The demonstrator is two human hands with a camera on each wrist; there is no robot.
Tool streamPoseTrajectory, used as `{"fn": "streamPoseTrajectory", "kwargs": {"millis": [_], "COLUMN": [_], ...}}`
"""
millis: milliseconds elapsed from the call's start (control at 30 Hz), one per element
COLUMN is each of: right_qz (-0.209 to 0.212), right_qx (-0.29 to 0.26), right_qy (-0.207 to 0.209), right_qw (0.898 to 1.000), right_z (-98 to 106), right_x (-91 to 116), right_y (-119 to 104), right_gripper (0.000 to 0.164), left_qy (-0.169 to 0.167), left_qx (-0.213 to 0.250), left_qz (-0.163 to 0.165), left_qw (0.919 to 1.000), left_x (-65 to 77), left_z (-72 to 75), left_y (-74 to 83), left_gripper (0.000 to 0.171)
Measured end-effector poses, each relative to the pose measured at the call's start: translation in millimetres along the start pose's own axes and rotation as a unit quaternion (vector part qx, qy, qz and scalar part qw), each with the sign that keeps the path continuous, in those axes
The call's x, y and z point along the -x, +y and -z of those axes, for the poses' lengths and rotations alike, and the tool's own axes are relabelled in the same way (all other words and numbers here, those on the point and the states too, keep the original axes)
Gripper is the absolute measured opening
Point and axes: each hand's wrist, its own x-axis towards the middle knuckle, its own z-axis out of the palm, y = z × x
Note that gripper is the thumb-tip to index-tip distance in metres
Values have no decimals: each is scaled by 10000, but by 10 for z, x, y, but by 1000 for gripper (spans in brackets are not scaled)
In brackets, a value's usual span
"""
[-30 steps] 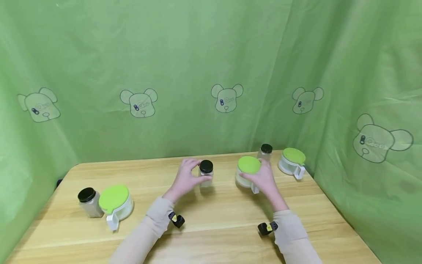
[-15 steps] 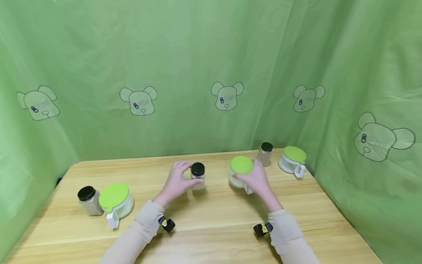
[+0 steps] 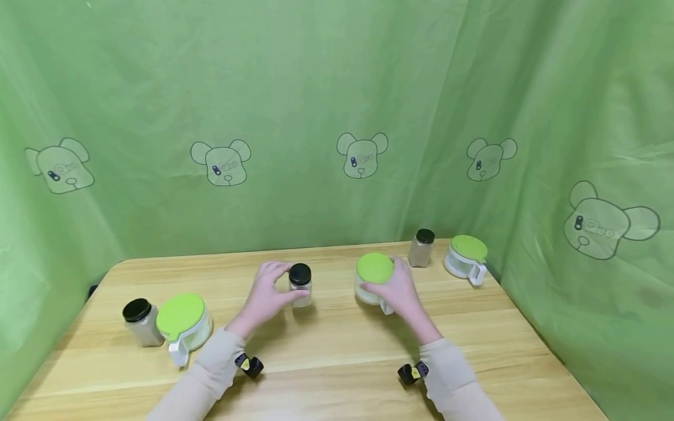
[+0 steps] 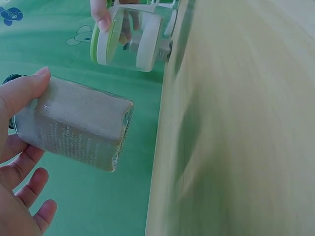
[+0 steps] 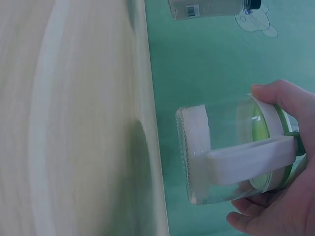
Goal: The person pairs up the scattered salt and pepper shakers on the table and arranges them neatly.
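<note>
My left hand (image 3: 265, 295) grips a clear glass spice jar (image 4: 74, 123) with a black lid, thumb on one side and fingers on the other. The left wrist view shows it raised off the wooden surface, filled with pale powder. To the right, my right hand (image 3: 397, 286) holds a round glass seasoning pot (image 5: 226, 128) by its upper rim, below the bright green lid (image 3: 375, 268). White contents lie at the pot's bottom, and its white handle (image 5: 251, 160) faces the right wrist camera. A gap separates this pot from the table.
At the left of the wooden table (image 3: 326, 374) stand another black-lidded jar (image 3: 143, 324) and a green-lidded pot (image 3: 192, 327), side by side. A third such jar (image 3: 421, 250) and pot (image 3: 466, 260) stand at the back right. Green curtain (image 3: 295, 76) hangs behind.
Both hands have moved left and slightly toward me, carrying the spice jar and the seasoning pot. The back-right jar, partly covered before, now shows fully.
</note>
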Motion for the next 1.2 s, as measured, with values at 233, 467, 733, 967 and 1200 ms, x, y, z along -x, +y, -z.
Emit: {"fn": "streamPoseTrajectory", "kwargs": {"millis": [233, 467, 733, 967, 1200], "right_qz": [72, 244, 358, 337, 182], "right_qx": [-76, -263, -449, -424, -475], "right_qy": [-7, 34, 134, 240, 208], "right_qw": [9999, 9994, 9983, 9982, 9985], "right_z": [-115, -241, -419, -547, -657], "right_x": [66, 136, 188, 249, 300], "right_y": [-123, -238, -361, -485, -608], "right_gripper": [102, 99, 96, 95, 98], "left_qy": [67, 144, 45, 12, 16], "left_qx": [-95, -190, -176, -199, -261], "left_qz": [-77, -202, 125, 227, 362], "left_qw": [9999, 9995, 9998, 9995, 9990], "left_x": [72, 139, 216, 269, 317], "left_z": [93, 151, 264, 334, 380], "left_y": [-31, -61, -88, -122, -179], "left_gripper": [64, 63, 68, 67, 68]}}
